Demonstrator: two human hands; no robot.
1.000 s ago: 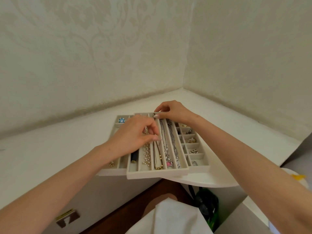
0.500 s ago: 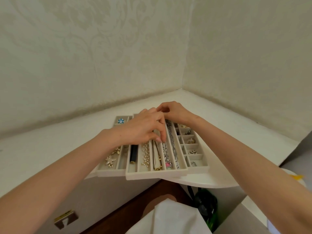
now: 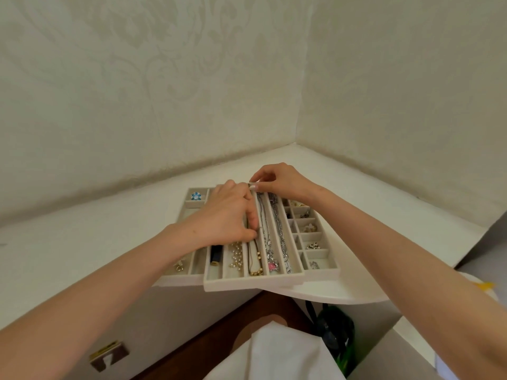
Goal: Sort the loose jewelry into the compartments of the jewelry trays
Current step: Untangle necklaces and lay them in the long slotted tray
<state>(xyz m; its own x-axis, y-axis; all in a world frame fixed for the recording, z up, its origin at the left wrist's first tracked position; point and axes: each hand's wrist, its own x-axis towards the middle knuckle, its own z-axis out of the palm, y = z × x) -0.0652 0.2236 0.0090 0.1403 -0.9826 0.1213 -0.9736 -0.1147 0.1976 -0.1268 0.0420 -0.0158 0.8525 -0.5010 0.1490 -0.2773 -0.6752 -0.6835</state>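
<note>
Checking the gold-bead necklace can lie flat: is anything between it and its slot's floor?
Nothing visible. The gold-bead necklace lies in its own slot under the left hand; the right hand pinches its far end. The pearl strand and silver chain lie behind dividers.

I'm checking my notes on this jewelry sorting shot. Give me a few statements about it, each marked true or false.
1. A blue flower piece lies in a far compartment of the left tray. True.
2. The pearl strand lies in a small square compartment. False: it lies in a long compartment of the middle tray.
3. The left hand is over the middle tray. True.
4. The right hand lies flat on the table. False: its fingertips pinch the cord necklace at the middle tray's far end.
5. The pink pendant lies at the near end of a long compartment. True.
</note>
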